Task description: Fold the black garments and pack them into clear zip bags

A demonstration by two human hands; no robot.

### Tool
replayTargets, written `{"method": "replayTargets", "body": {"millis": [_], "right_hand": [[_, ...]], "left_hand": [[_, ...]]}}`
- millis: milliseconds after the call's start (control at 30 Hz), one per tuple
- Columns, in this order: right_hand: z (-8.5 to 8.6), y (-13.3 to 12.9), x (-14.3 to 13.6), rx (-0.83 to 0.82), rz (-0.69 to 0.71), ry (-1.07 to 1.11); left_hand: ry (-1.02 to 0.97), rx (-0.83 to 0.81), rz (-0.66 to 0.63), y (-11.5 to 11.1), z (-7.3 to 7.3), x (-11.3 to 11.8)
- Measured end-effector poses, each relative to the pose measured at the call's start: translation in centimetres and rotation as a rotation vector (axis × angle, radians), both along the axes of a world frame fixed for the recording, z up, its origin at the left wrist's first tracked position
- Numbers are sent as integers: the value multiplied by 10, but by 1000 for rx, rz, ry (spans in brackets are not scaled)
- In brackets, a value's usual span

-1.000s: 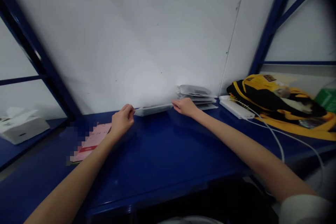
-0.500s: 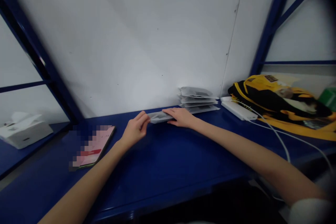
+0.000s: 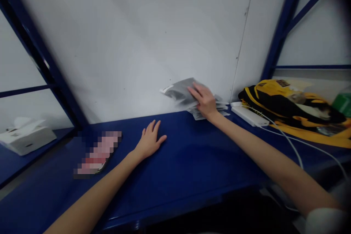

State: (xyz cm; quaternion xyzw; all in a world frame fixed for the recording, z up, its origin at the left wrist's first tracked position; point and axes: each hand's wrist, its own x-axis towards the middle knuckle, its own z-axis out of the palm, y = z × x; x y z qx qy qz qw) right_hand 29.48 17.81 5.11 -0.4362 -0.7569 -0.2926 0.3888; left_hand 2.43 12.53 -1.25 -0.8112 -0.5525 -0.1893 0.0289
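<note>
Grey plastic bag [image 3: 179, 91], tilted at the left end of the stacked bags [image 3: 199, 114], grasped by the right hand [image 3: 205, 103], arm outstretched; left hand [image 3: 149, 142] unladen, palm down, fingers extended, over the blue table [image 3: 192, 168].

bare hands [image 3: 148, 143], slender fingers [image 3: 162, 139], bare forearms [image 3: 100, 190]; whitish sleeve [image 3: 325, 221] with rounded hem on right arm [image 3: 255, 150]

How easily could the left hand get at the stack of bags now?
Probably not easily: the right hand, holding another bag, hides part of the stack and seems in the way. The left hand itself is empty.
</note>
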Motion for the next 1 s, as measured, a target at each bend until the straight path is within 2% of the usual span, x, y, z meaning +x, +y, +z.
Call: {"method": "replayTargets", "body": {"millis": [100, 167, 233, 333, 500, 667, 767, 867, 933, 1000], "right_hand": [[-3, 18, 25, 38, -237, 146], [-13, 32, 43, -42, -324, 140], [-24, 44, 56, -218, -325, 73], [-37, 57, 67, -311, -307, 28], [-39, 60, 71, -321, -289, 8], [-27, 51, 65, -255, -277, 35], [-17, 38, 43, -154, -133, 48], [-17, 19, 8, -172, 138, 19], [-28, 6, -19, -288, 290, -3], [-44, -6, -43, -473, 379, -49]], "left_hand": [[91, -193, 47, 2, -6, 1], [102, -224, 53, 2, -6, 1], [103, -216, 51, 1, -5, 1], [101, -193, 43, 0, -4, 0], [116, -191, 46, -1, -3, 0], [123, -202, 47, 0, -3, 0], [125, -182, 40, 0, -3, 0], [119, -164, 29, 0, -3, -1], [114, -158, 26, 0, -4, -2], [109, -155, 26, 1, -5, -2]]}}
